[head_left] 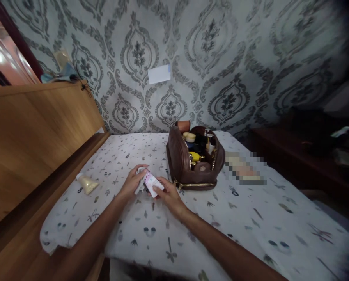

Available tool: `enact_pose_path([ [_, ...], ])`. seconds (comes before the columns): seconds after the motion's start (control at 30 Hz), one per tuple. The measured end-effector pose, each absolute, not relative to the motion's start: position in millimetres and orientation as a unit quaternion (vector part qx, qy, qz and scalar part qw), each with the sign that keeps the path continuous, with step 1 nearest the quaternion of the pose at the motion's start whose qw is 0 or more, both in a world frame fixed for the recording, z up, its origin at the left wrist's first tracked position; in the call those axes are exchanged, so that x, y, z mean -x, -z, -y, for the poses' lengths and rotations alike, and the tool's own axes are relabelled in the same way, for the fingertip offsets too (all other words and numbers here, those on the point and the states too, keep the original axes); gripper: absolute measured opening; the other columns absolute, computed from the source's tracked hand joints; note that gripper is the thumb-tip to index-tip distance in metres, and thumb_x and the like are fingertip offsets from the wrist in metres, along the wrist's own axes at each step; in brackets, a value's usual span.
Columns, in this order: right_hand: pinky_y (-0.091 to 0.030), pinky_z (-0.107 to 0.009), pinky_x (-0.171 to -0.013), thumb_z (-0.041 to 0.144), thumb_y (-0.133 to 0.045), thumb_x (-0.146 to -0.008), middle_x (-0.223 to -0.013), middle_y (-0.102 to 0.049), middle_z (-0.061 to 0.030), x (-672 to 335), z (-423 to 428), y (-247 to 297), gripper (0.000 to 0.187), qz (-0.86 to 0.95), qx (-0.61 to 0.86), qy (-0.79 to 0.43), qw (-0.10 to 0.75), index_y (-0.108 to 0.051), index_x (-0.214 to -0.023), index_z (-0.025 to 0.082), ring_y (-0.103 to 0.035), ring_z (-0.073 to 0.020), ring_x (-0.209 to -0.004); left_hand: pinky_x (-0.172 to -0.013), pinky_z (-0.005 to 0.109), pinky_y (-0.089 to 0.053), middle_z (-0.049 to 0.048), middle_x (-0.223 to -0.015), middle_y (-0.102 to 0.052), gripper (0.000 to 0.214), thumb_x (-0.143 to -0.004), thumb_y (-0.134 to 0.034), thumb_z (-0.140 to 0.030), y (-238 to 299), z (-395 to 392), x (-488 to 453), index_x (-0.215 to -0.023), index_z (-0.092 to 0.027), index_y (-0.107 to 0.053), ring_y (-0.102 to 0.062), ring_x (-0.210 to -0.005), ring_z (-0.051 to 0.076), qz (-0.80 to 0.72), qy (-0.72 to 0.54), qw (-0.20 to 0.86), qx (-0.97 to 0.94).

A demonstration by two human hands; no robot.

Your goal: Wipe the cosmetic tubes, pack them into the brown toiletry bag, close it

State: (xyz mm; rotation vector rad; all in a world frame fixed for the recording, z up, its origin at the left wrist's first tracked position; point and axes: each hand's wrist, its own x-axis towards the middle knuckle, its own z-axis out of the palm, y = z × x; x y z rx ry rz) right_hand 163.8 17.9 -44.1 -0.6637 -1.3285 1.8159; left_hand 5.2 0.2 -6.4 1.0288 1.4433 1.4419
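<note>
Above the patterned cloth, my right hand (170,196) grips a small white bottle with pink print (152,184), fingers wrapped round its lower end. My left hand (133,180) is closed at the other end of the bottle, with a crumpled white wipe or tissue (139,188) in its fingers against the bottle. Just right of my hands stands a brown leather toiletry bag (178,166), unzipped wide. Inside it are several bottles, a yellow item (194,156) and cream-coloured round lids (189,137). A tube of beige cream (88,184) with a white cap lies to the left.
The white printed cloth (186,242) covers the surface under everything. A wooden panel (39,136) rises along the left. Right of the bag lies a flat, pixelated item (246,168). A patterned wall (171,50) stands behind, and a dark red piece of furniture (273,146) is at right.
</note>
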Motion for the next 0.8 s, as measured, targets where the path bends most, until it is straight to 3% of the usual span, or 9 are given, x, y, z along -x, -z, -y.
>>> enact_pose_path([
  [0.13, -0.050, -0.027, -0.053, 0.053, -0.072, -0.072, -0.085, -0.067, -0.0030, -163, -18, 49, 0.050, 0.555, 0.255, -0.694, 0.383, -0.059, -0.106, 0.019, -0.069, -0.0201, -0.070, -0.056, 0.021, -0.041, -0.0020, -0.067, -0.058, 0.036, -0.074, -0.068, -0.051, 16, -6, -11, -0.086, -0.017, -0.069, -0.053, -0.060, 0.011, -0.588, -0.596, 0.362, -0.411],
  [0.23, -0.048, -0.025, -0.051, 0.052, -0.073, -0.072, -0.087, -0.067, -0.0025, -163, -18, 49, 0.047, 0.539, 0.258, -0.706, 0.381, -0.059, -0.104, 0.020, -0.069, -0.0183, -0.067, -0.056, 0.021, -0.040, -0.0016, -0.068, -0.058, 0.038, -0.077, -0.065, -0.054, 19, -7, -13, -0.085, -0.017, -0.068, -0.052, -0.061, 0.012, -0.588, -0.608, 0.346, -0.406],
  [0.37, -0.044, -0.021, -0.051, 0.047, -0.077, -0.069, -0.086, -0.069, -0.0013, -164, -19, 45, 0.045, 0.467, 0.240, -0.758, 0.388, -0.061, -0.101, 0.019, -0.068, -0.0146, -0.063, -0.060, 0.023, -0.045, 0.0027, -0.082, -0.066, 0.049, -0.080, -0.059, -0.060, 17, -3, -12, -0.105, -0.018, -0.065, -0.058, -0.068, 0.015, -0.561, -0.622, 0.382, -0.391],
  [0.53, -0.044, -0.018, -0.052, 0.037, -0.085, -0.063, -0.082, -0.071, -0.0032, -167, -22, 39, 0.042, 0.350, 0.207, -0.838, 0.364, -0.065, -0.095, 0.016, -0.067, -0.0118, -0.064, -0.068, 0.023, -0.048, 0.0023, -0.092, -0.066, 0.057, -0.078, -0.067, -0.053, 17, 3, -7, -0.125, -0.022, -0.058, -0.060, -0.074, 0.015, -0.532, -0.588, 0.406, -0.453],
  [0.67, -0.045, -0.018, -0.052, 0.038, -0.085, -0.063, -0.084, -0.071, -0.0053, -168, -22, 37, 0.043, 0.351, 0.206, -0.850, 0.336, -0.068, -0.095, 0.014, -0.065, -0.0112, -0.065, -0.068, 0.022, -0.046, 0.0005, -0.087, -0.064, 0.041, -0.083, -0.061, -0.052, 19, 4, -8, -0.111, -0.022, -0.064, -0.058, -0.074, 0.014, -0.565, -0.586, 0.334, -0.476],
  [0.8, -0.047, -0.019, -0.057, 0.034, -0.085, -0.061, -0.094, -0.068, -0.0030, -166, -19, 40, 0.055, 0.433, 0.261, -0.784, 0.360, -0.065, -0.111, 0.018, -0.064, -0.0118, -0.072, -0.069, 0.024, -0.046, 0.0014, -0.084, -0.063, 0.037, -0.086, -0.057, -0.053, 19, 4, -10, -0.102, -0.021, -0.064, -0.057, -0.076, 0.016, -0.603, -0.585, 0.290, -0.459],
])
